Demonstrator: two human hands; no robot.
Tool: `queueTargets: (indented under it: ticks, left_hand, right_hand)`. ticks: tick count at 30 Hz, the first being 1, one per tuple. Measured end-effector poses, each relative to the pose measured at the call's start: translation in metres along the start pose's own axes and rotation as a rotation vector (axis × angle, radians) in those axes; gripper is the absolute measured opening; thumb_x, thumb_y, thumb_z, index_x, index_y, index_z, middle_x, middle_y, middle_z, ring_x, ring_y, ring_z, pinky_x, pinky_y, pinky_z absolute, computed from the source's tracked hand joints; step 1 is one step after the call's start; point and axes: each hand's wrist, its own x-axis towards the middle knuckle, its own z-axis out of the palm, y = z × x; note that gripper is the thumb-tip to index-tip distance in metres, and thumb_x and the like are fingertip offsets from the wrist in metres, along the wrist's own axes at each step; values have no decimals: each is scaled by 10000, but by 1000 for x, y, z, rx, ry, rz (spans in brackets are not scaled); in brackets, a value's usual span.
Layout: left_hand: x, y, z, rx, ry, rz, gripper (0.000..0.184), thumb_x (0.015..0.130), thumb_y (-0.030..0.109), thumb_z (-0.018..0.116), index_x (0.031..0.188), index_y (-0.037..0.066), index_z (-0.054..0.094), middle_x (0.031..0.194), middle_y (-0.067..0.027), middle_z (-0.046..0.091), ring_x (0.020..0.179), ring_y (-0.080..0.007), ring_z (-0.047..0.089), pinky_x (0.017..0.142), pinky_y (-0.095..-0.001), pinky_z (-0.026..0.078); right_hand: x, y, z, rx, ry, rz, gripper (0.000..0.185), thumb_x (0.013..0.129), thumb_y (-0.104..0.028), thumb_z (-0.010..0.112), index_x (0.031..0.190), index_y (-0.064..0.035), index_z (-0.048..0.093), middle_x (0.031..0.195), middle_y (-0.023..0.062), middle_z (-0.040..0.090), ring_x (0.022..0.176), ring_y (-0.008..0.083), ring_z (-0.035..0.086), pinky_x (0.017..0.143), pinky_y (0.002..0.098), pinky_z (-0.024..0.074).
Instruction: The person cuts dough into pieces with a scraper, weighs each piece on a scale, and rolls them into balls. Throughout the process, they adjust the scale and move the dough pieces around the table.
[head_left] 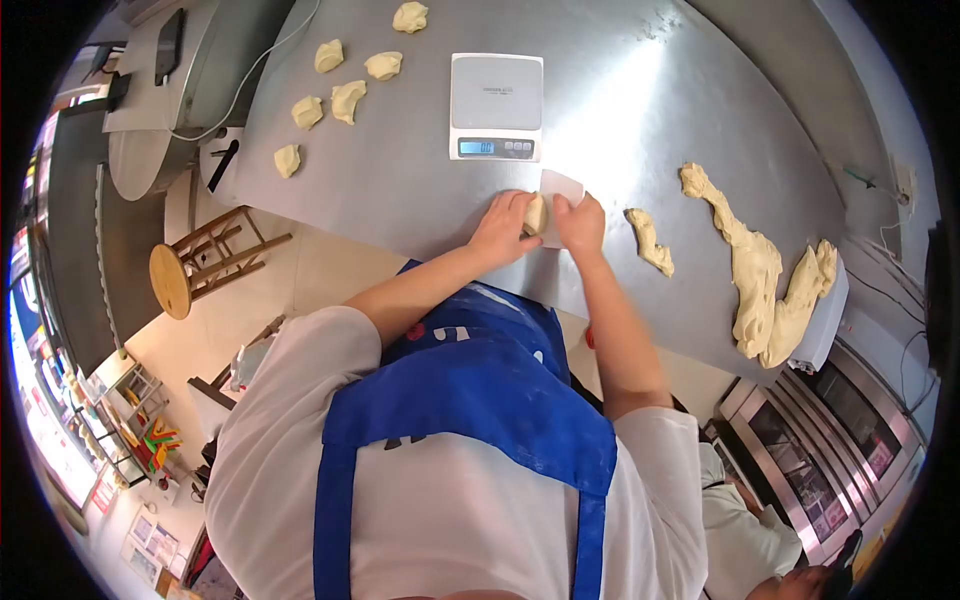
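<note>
Near the front edge of the metal table, my left hand (500, 232) is closed round a small piece of dough (536, 214). Against the dough's right side stands a pale flat scraper (562, 187), gripped by my right hand (582, 226). Just beyond my hands is a white scale (497, 95) with nothing on its plate and a lit display. A short strip of dough (650, 242) lies to the right of my right hand.
Several dough pieces (348, 101) lie at the back left of the table (400, 190). A long dough mass (755, 280) stretches along the right side. A wooden stool (172, 281) stands at the left, and another person (745, 530) is at the lower right.
</note>
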Motion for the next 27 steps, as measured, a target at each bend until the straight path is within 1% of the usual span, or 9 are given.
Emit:
queueTargets:
  ticks: [5, 10, 12, 14, 16, 19, 22, 25, 27]
  left_hand:
    - [28, -19, -14, -685, 141, -297, 688, 726, 174, 756, 1301, 17, 411, 1134, -192, 561, 1098, -344, 517, 963, -408, 418]
    - [105, -13, -81, -92, 378, -88, 600, 773, 193, 729, 1293, 53, 465, 1254, -185, 506, 1032, -284, 583, 794, -384, 520]
    - [97, 18, -95, 807, 217, 326, 540, 798, 193, 677, 1287, 69, 483, 1267, -165, 512, 1084, -279, 562, 884, -407, 472]
    - [82, -8, -45, 403, -158, 420, 458, 836, 175, 576, 1283, 103, 505, 1252, -122, 538, 1132, -263, 524, 953, -406, 411]
    - [52, -19, -11, 658, -1, 702, 408, 865, 135, 485, 1270, 130, 531, 1162, -75, 590, 1093, -253, 535, 940, -378, 409]
    - [42, -12, -8, 341, -120, 339, 422, 850, 143, 488, 1269, 135, 539, 1110, -62, 602, 1063, -258, 540, 936, -370, 411]
    - [38, -3, -20, 359, -135, 393, 438, 832, 166, 566, 1269, 146, 542, 963, -44, 627, 907, -252, 595, 829, -370, 460]
    - [27, -6, -20, 357, -165, 347, 468, 797, 206, 656, 1252, 164, 559, 841, -51, 628, 759, -259, 616, 711, -388, 486]
    - [21, -2, -20, 352, -105, 160, 407, 783, 244, 678, 1174, 153, 610, 864, -73, 643, 807, -270, 622, 719, -400, 489]
  right_hand:
    - [-31, -16, -5, 754, 360, 470, 348, 815, -203, 648, 1035, 66, 635, 954, 145, 682, 876, 237, 649, 774, 348, 496]
    - [-51, 36, -45, 523, 116, 368, 312, 810, -205, 632, 973, 61, 639, 850, 174, 683, 774, 268, 670, 705, 369, 517]
    - [-65, 51, -25, 158, 118, 194, 316, 790, -211, 612, 948, 62, 636, 807, 234, 667, 773, 337, 672, 711, 407, 516]
    - [-63, 47, 5, 364, 155, 255, 317, 787, -204, 608, 959, 61, 633, 816, 228, 671, 766, 339, 672, 712, 401, 515]
    - [-44, 38, 24, 449, 184, 298, 317, 787, -200, 606, 969, 58, 632, 818, 226, 672, 767, 337, 673, 711, 398, 515]
    - [-34, 26, 19, 700, 178, 410, 324, 791, -195, 597, 978, 69, 624, 819, 222, 673, 769, 327, 675, 701, 393, 515]
    - [-53, 26, -33, 107, 21, 12, 329, 807, -215, 580, 966, 70, 622, 851, 276, 649, 773, 402, 649, 700, 433, 515]
    - [-66, 20, -39, -91, 82, 81, 318, 816, -223, 575, 979, 48, 617, 856, 284, 640, 782, 435, 628, 711, 460, 510]
    - [-70, -2, -35, 199, 93, -9, 339, 827, -230, 558, 973, 73, 598, 829, 287, 635, 795, 440, 628, 721, 465, 506]
